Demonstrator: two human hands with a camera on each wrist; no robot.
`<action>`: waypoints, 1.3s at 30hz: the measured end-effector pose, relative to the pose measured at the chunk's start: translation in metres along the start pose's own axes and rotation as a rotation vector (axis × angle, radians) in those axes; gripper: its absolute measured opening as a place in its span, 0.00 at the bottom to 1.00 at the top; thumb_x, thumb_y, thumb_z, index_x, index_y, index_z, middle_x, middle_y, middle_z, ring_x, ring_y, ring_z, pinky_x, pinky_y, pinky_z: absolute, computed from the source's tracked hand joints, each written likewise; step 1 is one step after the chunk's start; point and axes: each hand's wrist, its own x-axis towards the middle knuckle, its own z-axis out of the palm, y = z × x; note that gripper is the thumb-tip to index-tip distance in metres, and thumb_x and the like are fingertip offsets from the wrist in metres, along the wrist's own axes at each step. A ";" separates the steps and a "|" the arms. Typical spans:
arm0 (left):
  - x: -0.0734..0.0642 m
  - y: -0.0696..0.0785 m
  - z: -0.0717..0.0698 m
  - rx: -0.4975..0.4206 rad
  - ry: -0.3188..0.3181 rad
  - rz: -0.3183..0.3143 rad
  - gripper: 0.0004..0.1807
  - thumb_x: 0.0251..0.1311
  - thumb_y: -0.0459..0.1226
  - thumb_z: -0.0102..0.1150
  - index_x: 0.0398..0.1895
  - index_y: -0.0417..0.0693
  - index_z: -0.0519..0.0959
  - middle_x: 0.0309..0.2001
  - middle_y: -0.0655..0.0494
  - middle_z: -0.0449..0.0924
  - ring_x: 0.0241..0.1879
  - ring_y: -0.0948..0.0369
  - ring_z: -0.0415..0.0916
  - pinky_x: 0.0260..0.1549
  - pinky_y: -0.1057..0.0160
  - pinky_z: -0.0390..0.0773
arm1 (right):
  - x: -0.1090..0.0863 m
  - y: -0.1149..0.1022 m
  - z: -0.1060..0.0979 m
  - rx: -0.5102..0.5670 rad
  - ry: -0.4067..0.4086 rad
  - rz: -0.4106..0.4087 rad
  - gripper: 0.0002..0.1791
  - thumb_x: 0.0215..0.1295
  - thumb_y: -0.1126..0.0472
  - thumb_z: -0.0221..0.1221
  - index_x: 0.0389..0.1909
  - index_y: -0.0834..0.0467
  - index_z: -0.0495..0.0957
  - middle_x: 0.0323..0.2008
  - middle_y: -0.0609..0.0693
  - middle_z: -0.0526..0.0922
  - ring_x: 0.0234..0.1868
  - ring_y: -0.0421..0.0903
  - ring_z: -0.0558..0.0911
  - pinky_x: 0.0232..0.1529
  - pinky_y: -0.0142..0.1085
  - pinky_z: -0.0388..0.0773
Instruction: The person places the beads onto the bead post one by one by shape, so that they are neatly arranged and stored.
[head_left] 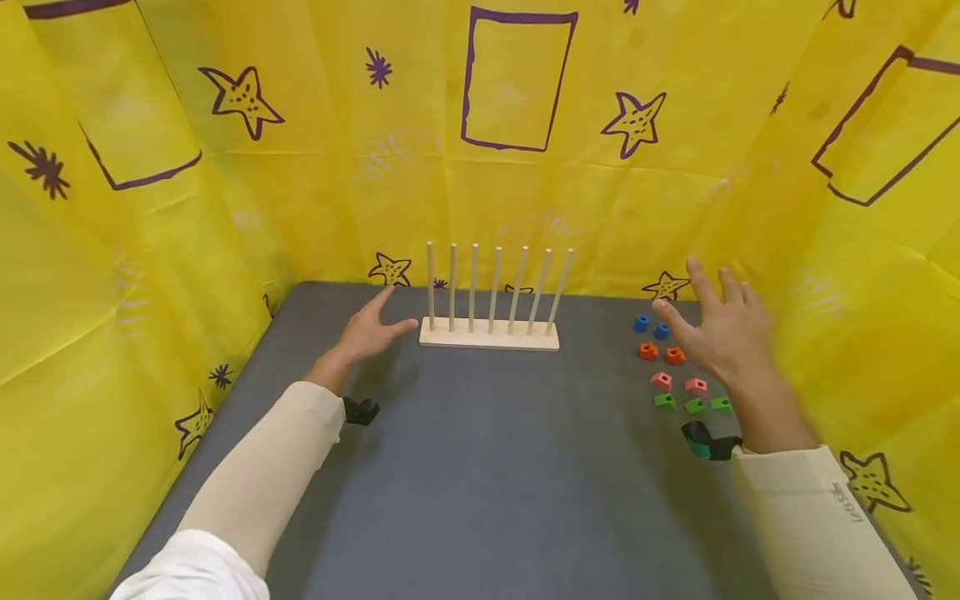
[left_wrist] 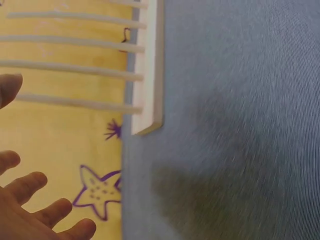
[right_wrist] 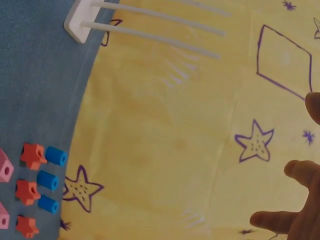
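A pale wooden rack [head_left: 487, 336] with several upright pegs stands at the back of the grey table. My left hand [head_left: 367, 332] is just left of it, fingers spread, holding nothing. In the left wrist view its fingers [left_wrist: 26, 187] are apart, beside the rack's end. Over at the right, my right hand [head_left: 726, 337] hovers with spread fingers above small coloured beads. These are blue cylinders [head_left: 642, 322], orange star shapes [head_left: 648, 352], pink blocks [head_left: 662, 381] and green blocks [head_left: 664, 402], set in rows by colour. The hand and forearm hide part of the rows.
A yellow curtain [head_left: 525, 196] with purple drawings closes in the back and both sides of the table [head_left: 480, 467]. Each wrist wears a small dark camera mount, as on the left [head_left: 362, 411] and the right [head_left: 708, 443].
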 end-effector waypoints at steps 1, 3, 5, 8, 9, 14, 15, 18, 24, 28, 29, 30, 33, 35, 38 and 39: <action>0.002 -0.002 0.004 -0.011 -0.003 -0.010 0.51 0.60 0.59 0.59 0.78 0.59 0.42 0.76 0.46 0.42 0.71 0.41 0.43 0.62 0.35 0.51 | -0.001 0.001 0.002 0.011 -0.001 0.004 0.45 0.68 0.30 0.40 0.78 0.47 0.38 0.71 0.73 0.41 0.67 0.78 0.43 0.59 0.72 0.38; 0.007 -0.004 0.010 -0.033 -0.010 -0.028 0.50 0.60 0.58 0.59 0.78 0.59 0.42 0.76 0.46 0.43 0.71 0.41 0.42 0.62 0.35 0.51 | -0.001 0.003 0.006 0.039 0.000 0.013 0.45 0.68 0.31 0.40 0.78 0.47 0.38 0.71 0.73 0.40 0.67 0.78 0.42 0.60 0.71 0.36; 0.012 -0.006 0.016 -0.059 -0.011 -0.045 0.50 0.61 0.57 0.59 0.78 0.59 0.43 0.75 0.45 0.43 0.71 0.41 0.42 0.62 0.36 0.51 | -0.002 0.005 0.009 0.060 0.002 0.022 0.45 0.68 0.31 0.41 0.78 0.46 0.37 0.72 0.72 0.40 0.67 0.78 0.41 0.60 0.71 0.35; 0.020 -0.010 0.023 -0.082 -0.002 -0.074 0.49 0.61 0.54 0.60 0.78 0.55 0.44 0.75 0.44 0.45 0.71 0.41 0.42 0.63 0.37 0.51 | -0.003 0.007 0.013 0.077 0.009 0.031 0.45 0.68 0.32 0.42 0.78 0.46 0.36 0.72 0.71 0.40 0.67 0.77 0.41 0.60 0.71 0.36; 0.023 -0.012 0.026 -0.085 0.000 -0.082 0.48 0.62 0.53 0.60 0.78 0.54 0.45 0.75 0.43 0.45 0.71 0.41 0.43 0.64 0.38 0.51 | -0.003 0.008 0.014 0.081 0.013 0.033 0.45 0.68 0.32 0.42 0.78 0.46 0.36 0.72 0.71 0.40 0.67 0.77 0.42 0.60 0.71 0.36; 0.032 -0.025 0.040 -0.090 0.001 -0.111 0.47 0.62 0.52 0.60 0.78 0.50 0.46 0.74 0.41 0.46 0.71 0.41 0.43 0.64 0.40 0.52 | -0.007 0.013 0.022 0.117 0.069 0.011 0.45 0.68 0.35 0.48 0.78 0.49 0.41 0.70 0.73 0.47 0.65 0.78 0.48 0.59 0.71 0.42; 0.034 -0.027 0.044 -0.089 -0.002 -0.114 0.47 0.62 0.52 0.60 0.78 0.50 0.46 0.74 0.40 0.47 0.71 0.41 0.44 0.64 0.40 0.52 | -0.008 0.015 0.024 0.125 0.084 0.000 0.45 0.68 0.37 0.49 0.78 0.50 0.42 0.69 0.74 0.49 0.65 0.78 0.49 0.59 0.71 0.43; 0.037 -0.031 0.053 -0.099 -0.023 -0.121 0.47 0.62 0.51 0.60 0.77 0.48 0.47 0.74 0.38 0.46 0.71 0.40 0.43 0.64 0.40 0.52 | -0.012 0.019 0.031 0.147 0.131 -0.019 0.45 0.67 0.40 0.53 0.77 0.53 0.46 0.66 0.75 0.54 0.63 0.78 0.54 0.58 0.71 0.48; 0.044 -0.036 0.062 -0.134 -0.021 -0.118 0.49 0.60 0.48 0.64 0.77 0.45 0.48 0.73 0.37 0.46 0.71 0.41 0.42 0.65 0.42 0.51 | -0.019 0.027 0.047 0.195 0.209 -0.029 0.43 0.65 0.45 0.58 0.75 0.58 0.52 0.64 0.73 0.60 0.62 0.75 0.58 0.57 0.69 0.53; 0.053 -0.040 0.065 -0.110 -0.034 -0.109 0.50 0.58 0.49 0.66 0.77 0.47 0.48 0.73 0.36 0.46 0.71 0.40 0.41 0.65 0.41 0.50 | -0.022 0.036 0.058 0.239 0.217 0.008 0.43 0.65 0.46 0.59 0.75 0.56 0.52 0.65 0.72 0.59 0.64 0.73 0.57 0.57 0.70 0.52; 0.055 -0.041 0.065 -0.094 -0.035 -0.109 0.50 0.58 0.49 0.66 0.77 0.48 0.48 0.73 0.36 0.47 0.71 0.39 0.41 0.65 0.40 0.50 | -0.023 0.038 0.061 0.249 0.215 0.019 0.43 0.65 0.46 0.59 0.75 0.56 0.52 0.66 0.71 0.59 0.64 0.73 0.57 0.57 0.70 0.52; 0.058 -0.043 0.066 -0.074 -0.035 -0.110 0.50 0.58 0.50 0.66 0.77 0.48 0.48 0.73 0.35 0.47 0.70 0.38 0.41 0.64 0.39 0.49 | -0.023 0.040 0.064 0.258 0.212 0.028 0.43 0.65 0.46 0.60 0.75 0.56 0.52 0.66 0.71 0.59 0.65 0.72 0.56 0.58 0.70 0.52; 0.063 -0.047 0.067 -0.018 -0.039 -0.120 0.50 0.57 0.50 0.66 0.77 0.50 0.48 0.72 0.34 0.46 0.69 0.35 0.39 0.63 0.34 0.46 | -0.023 0.047 0.074 0.289 0.200 0.049 0.43 0.65 0.48 0.60 0.75 0.58 0.53 0.68 0.69 0.59 0.66 0.71 0.56 0.60 0.69 0.50; 0.066 -0.050 0.067 0.009 -0.053 -0.127 0.50 0.57 0.51 0.66 0.78 0.52 0.48 0.72 0.33 0.45 0.69 0.33 0.39 0.61 0.32 0.44 | -0.023 0.052 0.081 0.309 0.192 0.065 0.43 0.65 0.48 0.61 0.75 0.59 0.54 0.68 0.68 0.59 0.67 0.70 0.56 0.60 0.69 0.49; 0.071 -0.051 0.070 0.023 -0.070 -0.119 0.51 0.57 0.52 0.66 0.78 0.53 0.48 0.72 0.31 0.43 0.68 0.32 0.39 0.61 0.31 0.43 | -0.022 0.058 0.089 0.337 0.198 0.083 0.41 0.65 0.49 0.61 0.74 0.59 0.56 0.67 0.66 0.61 0.66 0.69 0.57 0.60 0.69 0.50; 0.073 -0.051 0.071 0.029 -0.072 -0.111 0.51 0.57 0.53 0.66 0.78 0.53 0.48 0.72 0.31 0.43 0.68 0.32 0.39 0.61 0.31 0.43 | -0.021 0.060 0.092 0.347 0.202 0.087 0.40 0.65 0.49 0.61 0.74 0.59 0.57 0.67 0.66 0.63 0.65 0.69 0.58 0.59 0.69 0.51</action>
